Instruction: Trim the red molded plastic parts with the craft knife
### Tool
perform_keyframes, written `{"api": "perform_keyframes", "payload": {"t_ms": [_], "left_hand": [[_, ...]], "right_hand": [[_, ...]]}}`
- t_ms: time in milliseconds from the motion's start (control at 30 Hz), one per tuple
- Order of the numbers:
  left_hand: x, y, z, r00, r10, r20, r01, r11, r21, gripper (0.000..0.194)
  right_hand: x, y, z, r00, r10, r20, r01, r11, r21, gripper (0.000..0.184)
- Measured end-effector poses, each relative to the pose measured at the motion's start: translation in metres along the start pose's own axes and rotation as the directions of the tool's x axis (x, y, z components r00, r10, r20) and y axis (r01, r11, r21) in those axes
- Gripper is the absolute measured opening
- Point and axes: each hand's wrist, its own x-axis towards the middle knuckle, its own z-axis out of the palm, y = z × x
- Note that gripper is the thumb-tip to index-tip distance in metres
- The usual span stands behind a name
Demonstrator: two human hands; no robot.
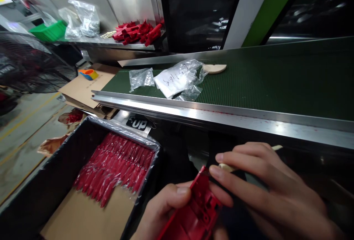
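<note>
The left hand (163, 210) grips a red moulded plastic part (193, 214) low in front of the green conveyor belt (262, 81), the right hand (265, 184) pinches a pale wooden-handled tool (229, 167) against its top edge, apparently trimming, which calls for steady pressure

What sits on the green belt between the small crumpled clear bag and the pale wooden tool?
In the head view, a clear bag holding white handwritten paper lies between the small bag and the wooden tool.
</note>
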Motion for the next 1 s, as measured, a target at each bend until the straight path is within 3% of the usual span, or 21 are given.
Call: {"api": "perform_keyframes", "payload": {"t_ms": [267, 500, 667, 767, 833, 900, 1000], "left_hand": [[-0.003, 0.003, 0.0, 0.998, 0.006, -0.069, -0.006, 1.0, 0.01, 0.036], [-0.002, 0.004, -0.001, 0.994, 0.001, -0.106, 0.002, 1.0, 0.03, 0.037], [-0.004, 0.005, -0.002, 0.992, -0.099, -0.072, 0.107, 0.988, 0.111, 0.042], [-0.004, 0.001, -0.007, 0.991, -0.124, -0.048, 0.13, 0.979, 0.158, 0.044], [-0.002, 0.0, -0.01, 0.999, -0.051, 0.012, 0.05, 0.991, 0.124, 0.045], [0.003, 0.002, -0.009, 0.998, 0.06, 0.004, -0.06, 0.997, 0.052, 0.044], [0.014, 0.012, 0.001, 0.956, 0.221, -0.193, -0.228, 0.974, -0.015, 0.04]], "right_hand": [[0.004, 0.006, -0.001, 0.992, -0.118, -0.044, 0.119, 0.992, 0.028, 0.034], [-0.002, 0.007, -0.003, 0.985, -0.172, 0.015, 0.171, 0.984, 0.051, 0.034], [0.0, 0.011, -0.01, 0.994, -0.113, 0.004, 0.113, 0.994, 0.008, 0.037], [0.004, 0.017, -0.019, 0.999, -0.011, -0.048, 0.011, 1.0, -0.01, 0.05], [0.002, 0.014, -0.021, 0.998, 0.046, -0.044, -0.045, 0.998, 0.036, 0.051], [-0.004, 0.003, -0.017, 0.997, 0.079, 0.001, -0.079, 0.992, 0.1, 0.048], [-0.016, -0.021, -0.005, 0.994, 0.1, 0.03, -0.104, 0.981, 0.162, 0.044]]}}
